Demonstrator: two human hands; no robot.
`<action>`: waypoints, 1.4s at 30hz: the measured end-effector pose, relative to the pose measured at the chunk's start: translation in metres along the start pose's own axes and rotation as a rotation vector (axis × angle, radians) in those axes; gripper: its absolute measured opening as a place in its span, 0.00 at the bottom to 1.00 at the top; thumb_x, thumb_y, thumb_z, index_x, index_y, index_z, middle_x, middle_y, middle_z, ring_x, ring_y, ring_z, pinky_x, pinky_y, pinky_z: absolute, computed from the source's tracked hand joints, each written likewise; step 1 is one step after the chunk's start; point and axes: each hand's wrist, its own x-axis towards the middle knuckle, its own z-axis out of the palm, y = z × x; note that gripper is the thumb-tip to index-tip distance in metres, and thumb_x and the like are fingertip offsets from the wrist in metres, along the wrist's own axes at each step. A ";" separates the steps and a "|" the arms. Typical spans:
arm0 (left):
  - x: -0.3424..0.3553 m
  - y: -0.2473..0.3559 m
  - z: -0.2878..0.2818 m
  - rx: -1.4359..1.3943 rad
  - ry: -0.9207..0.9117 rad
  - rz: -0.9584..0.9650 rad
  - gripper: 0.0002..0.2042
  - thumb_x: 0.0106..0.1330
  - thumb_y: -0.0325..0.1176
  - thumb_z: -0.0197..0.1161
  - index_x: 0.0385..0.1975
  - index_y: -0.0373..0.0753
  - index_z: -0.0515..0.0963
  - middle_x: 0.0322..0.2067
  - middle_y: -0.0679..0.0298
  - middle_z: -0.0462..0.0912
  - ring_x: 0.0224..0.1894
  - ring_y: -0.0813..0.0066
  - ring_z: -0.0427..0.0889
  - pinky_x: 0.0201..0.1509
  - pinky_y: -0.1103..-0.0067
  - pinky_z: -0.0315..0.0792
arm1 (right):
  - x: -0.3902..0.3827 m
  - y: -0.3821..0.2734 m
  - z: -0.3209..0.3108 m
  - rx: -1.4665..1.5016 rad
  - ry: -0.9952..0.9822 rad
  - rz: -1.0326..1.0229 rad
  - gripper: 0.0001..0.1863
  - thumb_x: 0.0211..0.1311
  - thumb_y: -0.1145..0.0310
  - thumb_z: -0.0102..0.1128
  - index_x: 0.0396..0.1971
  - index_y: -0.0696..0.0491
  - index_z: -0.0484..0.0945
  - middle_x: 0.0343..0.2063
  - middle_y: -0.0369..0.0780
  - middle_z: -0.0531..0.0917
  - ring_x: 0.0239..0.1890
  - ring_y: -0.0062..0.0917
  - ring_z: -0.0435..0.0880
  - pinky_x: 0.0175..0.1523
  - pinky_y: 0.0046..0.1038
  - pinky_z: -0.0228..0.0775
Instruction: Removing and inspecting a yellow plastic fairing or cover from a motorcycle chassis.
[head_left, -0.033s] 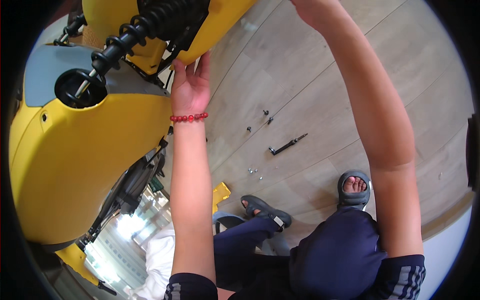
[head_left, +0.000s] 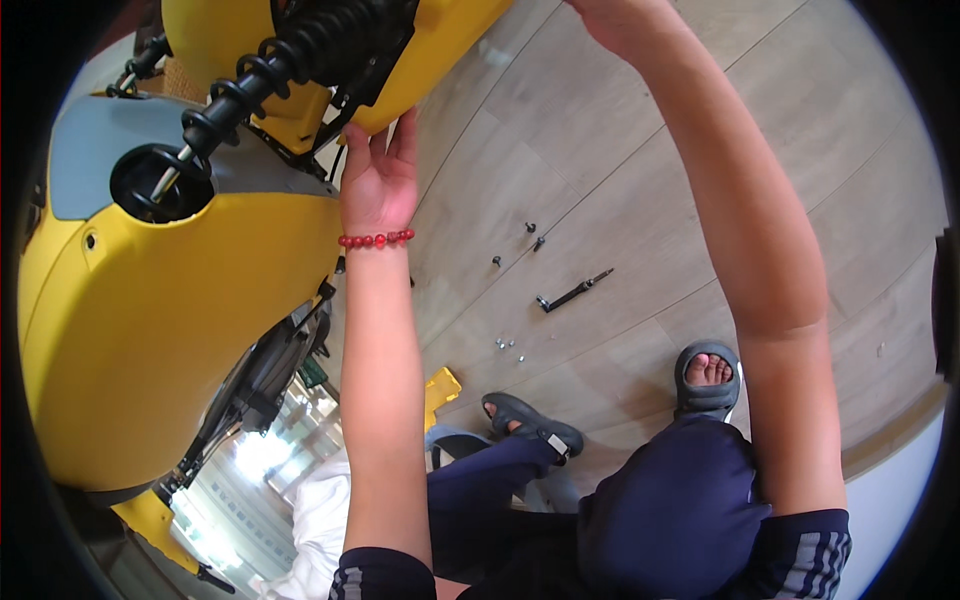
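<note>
Perhaps a small workshop or a home: plank-patterned floor (head_left: 610, 190), loose screws (head_left: 539, 243), large yellow machine (head_left: 150, 330).

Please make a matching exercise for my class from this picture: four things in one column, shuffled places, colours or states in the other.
Things
1. Bead bracelet
2. Left hand
3. Black shock absorber
4. Thin black tool

Descriptions
A. Has a silver rod at its lower end
B. Lying on the floor
C. Red
D. At the edge of a yellow panel

Pairs: 1-C, 2-D, 3-A, 4-B
</note>
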 end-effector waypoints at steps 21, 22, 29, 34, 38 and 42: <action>-0.006 0.011 -0.007 0.000 0.068 0.012 0.25 0.62 0.41 0.60 0.55 0.35 0.65 0.58 0.59 0.67 0.63 0.61 0.63 0.69 0.63 0.61 | -0.009 0.002 0.019 -0.072 0.115 0.043 0.39 0.61 0.61 0.62 0.64 0.56 0.48 0.53 0.45 0.71 0.53 0.30 0.73 0.53 0.29 0.70; -0.005 0.010 -0.009 -0.006 0.060 0.007 0.25 0.62 0.42 0.60 0.55 0.35 0.65 0.58 0.59 0.67 0.62 0.61 0.63 0.68 0.62 0.61 | -0.007 0.003 0.019 -0.102 0.108 0.006 0.39 0.61 0.61 0.62 0.64 0.57 0.47 0.53 0.46 0.71 0.53 0.31 0.73 0.53 0.30 0.70; 0.003 0.007 -0.014 -0.037 0.008 0.002 0.25 0.63 0.42 0.58 0.54 0.34 0.65 0.56 0.58 0.68 0.62 0.60 0.64 0.67 0.60 0.63 | -0.015 -0.014 0.022 -0.138 0.041 0.086 0.43 0.61 0.61 0.62 0.66 0.56 0.42 0.53 0.47 0.70 0.53 0.31 0.74 0.50 0.31 0.73; 0.004 0.004 -0.011 -0.084 0.044 -0.018 0.23 0.65 0.42 0.56 0.54 0.34 0.65 0.56 0.58 0.67 0.61 0.59 0.64 0.68 0.60 0.62 | -0.017 -0.013 0.013 -0.031 -0.027 0.059 0.46 0.59 0.63 0.64 0.67 0.56 0.39 0.55 0.48 0.69 0.54 0.32 0.73 0.50 0.31 0.73; 0.006 0.007 -0.008 -0.087 0.068 -0.036 0.22 0.68 0.41 0.52 0.54 0.33 0.63 0.57 0.56 0.67 0.62 0.58 0.64 0.68 0.59 0.60 | -0.008 0.016 0.015 -0.132 0.028 -0.175 0.52 0.55 0.66 0.67 0.67 0.60 0.35 0.57 0.50 0.66 0.58 0.35 0.68 0.59 0.30 0.66; 0.005 0.008 -0.006 -0.138 0.117 -0.019 0.26 0.67 0.37 0.54 0.59 0.26 0.58 0.61 0.46 0.61 0.65 0.47 0.58 0.70 0.53 0.54 | -0.012 0.013 0.023 -0.246 0.152 -0.103 0.56 0.51 0.66 0.70 0.66 0.62 0.33 0.57 0.53 0.65 0.61 0.36 0.66 0.63 0.30 0.61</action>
